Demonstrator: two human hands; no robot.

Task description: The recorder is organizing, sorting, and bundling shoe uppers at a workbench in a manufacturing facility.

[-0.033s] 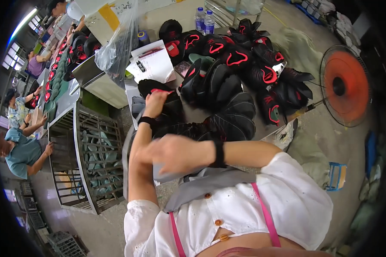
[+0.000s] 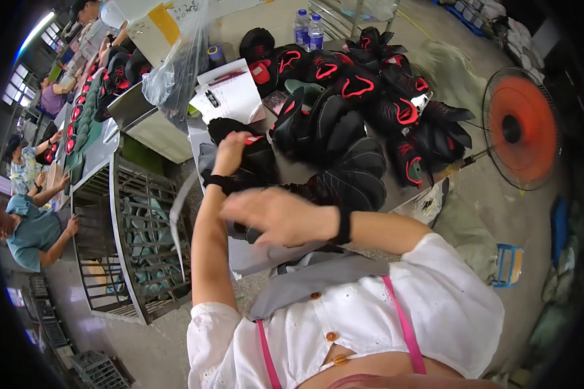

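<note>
My left hand (image 2: pixel 229 154) is closed on the edge of a black shoe upper (image 2: pixel 258 159) with a bit of red at its opening, on the near left of the table. My right hand (image 2: pixel 276 215) crosses in front of my left forearm. Motion blurs it, but its fingers look stretched out and nothing shows in them. Beside my left forearm, a pale, narrow strip (image 2: pixel 177 223) hangs curved in the air, apart from both hands. A fanned row of black shoe uppers (image 2: pixel 353 172) curves round the table's near side, partly behind my right hand.
Black-and-red shoe uppers (image 2: pixel 360 84) crowd the table's far side. White papers (image 2: pixel 230 97) lie at its left, two water bottles (image 2: pixel 315 34) behind. A metal cage cart (image 2: pixel 115 227) stands left, an orange fan (image 2: pixel 522 129) right. Co-workers sit along a conveyor (image 2: pixel 87 139).
My right hand has shifted a little right and up, its fingers straightening. The pale strip has moved left, away from my arm. My left hand stays on the shoe upper, slightly higher.
</note>
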